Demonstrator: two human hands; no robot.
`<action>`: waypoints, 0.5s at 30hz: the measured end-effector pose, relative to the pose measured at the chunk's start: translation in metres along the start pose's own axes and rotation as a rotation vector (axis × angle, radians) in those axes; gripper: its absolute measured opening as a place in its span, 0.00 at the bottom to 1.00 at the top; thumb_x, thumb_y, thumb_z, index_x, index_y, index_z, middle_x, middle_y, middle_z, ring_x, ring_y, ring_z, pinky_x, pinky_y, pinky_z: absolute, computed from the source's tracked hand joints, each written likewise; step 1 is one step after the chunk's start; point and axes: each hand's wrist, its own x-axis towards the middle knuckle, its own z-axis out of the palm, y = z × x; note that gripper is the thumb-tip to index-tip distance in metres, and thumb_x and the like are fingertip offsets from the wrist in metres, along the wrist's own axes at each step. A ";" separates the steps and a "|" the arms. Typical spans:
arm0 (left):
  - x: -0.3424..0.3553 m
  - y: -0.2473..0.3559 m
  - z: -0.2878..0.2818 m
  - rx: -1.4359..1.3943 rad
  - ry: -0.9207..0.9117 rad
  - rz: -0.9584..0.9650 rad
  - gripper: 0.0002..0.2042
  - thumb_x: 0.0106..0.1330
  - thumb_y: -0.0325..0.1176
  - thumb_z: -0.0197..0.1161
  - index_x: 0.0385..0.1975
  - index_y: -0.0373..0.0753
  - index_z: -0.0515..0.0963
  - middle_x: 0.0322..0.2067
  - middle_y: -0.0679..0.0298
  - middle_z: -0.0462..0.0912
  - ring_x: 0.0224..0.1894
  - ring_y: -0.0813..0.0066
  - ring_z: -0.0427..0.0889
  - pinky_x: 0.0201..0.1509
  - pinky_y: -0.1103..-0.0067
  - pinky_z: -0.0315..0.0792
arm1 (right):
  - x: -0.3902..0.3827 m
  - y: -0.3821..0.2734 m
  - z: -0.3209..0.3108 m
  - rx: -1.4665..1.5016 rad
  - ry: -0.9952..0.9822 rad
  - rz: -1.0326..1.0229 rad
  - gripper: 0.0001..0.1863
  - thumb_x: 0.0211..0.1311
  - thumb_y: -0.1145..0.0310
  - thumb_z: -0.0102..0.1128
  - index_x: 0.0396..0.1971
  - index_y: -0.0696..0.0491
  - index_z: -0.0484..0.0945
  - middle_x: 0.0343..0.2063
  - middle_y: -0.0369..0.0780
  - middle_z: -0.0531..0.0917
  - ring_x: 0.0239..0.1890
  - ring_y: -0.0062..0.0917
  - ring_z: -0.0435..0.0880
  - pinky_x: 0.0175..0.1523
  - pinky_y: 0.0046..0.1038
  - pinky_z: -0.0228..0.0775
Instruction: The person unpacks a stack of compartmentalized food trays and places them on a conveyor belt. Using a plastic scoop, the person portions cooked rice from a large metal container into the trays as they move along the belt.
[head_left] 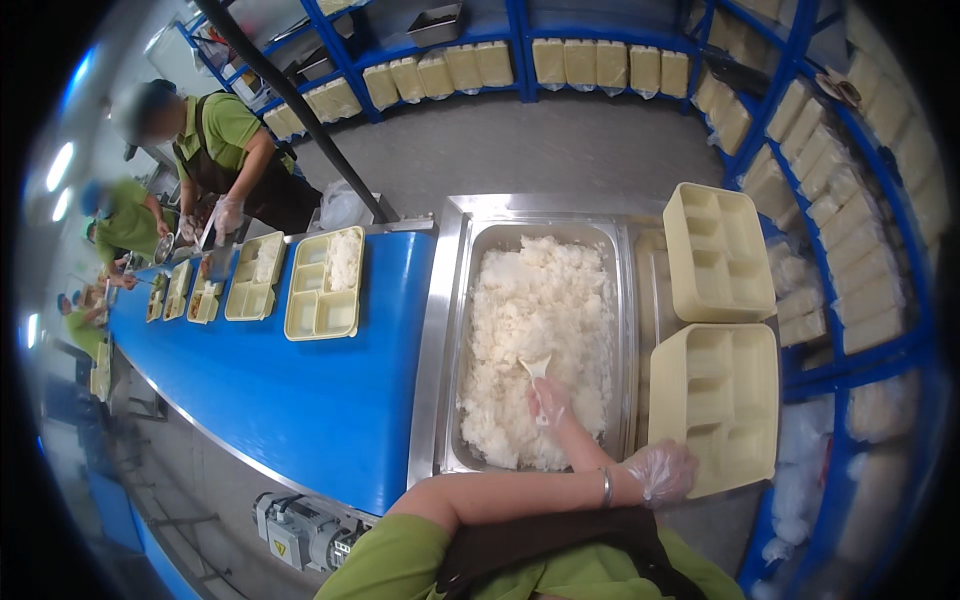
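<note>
My right hand point(549, 400), in a clear glove, grips a pale rice paddle point(536, 367) over the heap of white rice point(540, 300). The rice fills a deep steel pan point(463, 330). My left arm crosses over my right forearm. My gloved left hand point(662, 472) is closed at the near left corner of a cream compartment tray point(728, 400), the top of a stack; its fingertips are partly hidden. Behind it stands a second stack of cream compartment trays point(718, 250).
Left of the pan runs a blue conveyor belt point(330, 400) with several trays; the nearest tray point(325, 285) has rice in one compartment. Beyond it, a co-worker point(225, 150) handles food, with others further along. Blue shelving point(790, 100) with bagged trays lines the back and right. A motor point(300, 530) sits below the belt.
</note>
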 end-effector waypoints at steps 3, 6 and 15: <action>0.002 0.002 0.019 -0.051 0.108 0.028 0.06 0.48 0.35 0.55 0.25 0.43 0.73 0.26 0.68 0.71 0.27 0.73 0.72 0.28 0.78 0.66 | 0.014 -0.016 0.005 0.060 -0.028 -0.022 0.06 0.59 0.67 0.46 0.30 0.54 0.67 0.17 0.37 0.73 0.10 0.18 0.67 0.13 0.22 0.58; 0.001 0.001 -0.003 -0.141 0.034 0.013 0.07 0.49 0.35 0.55 0.27 0.42 0.72 0.28 0.65 0.71 0.28 0.70 0.73 0.31 0.75 0.69 | 0.019 -0.019 -0.010 -0.009 -0.057 -0.061 0.07 0.59 0.66 0.46 0.32 0.54 0.68 0.17 0.36 0.72 0.10 0.18 0.67 0.13 0.22 0.59; -0.024 -0.001 -0.094 -1.218 0.456 -0.360 0.17 0.58 0.38 0.55 0.46 0.39 0.67 0.51 0.58 0.67 0.52 0.64 0.69 0.54 0.70 0.66 | -0.030 -0.037 -0.027 -0.256 -0.063 -0.198 0.07 0.59 0.66 0.47 0.30 0.52 0.70 0.15 0.35 0.71 0.11 0.19 0.68 0.14 0.23 0.60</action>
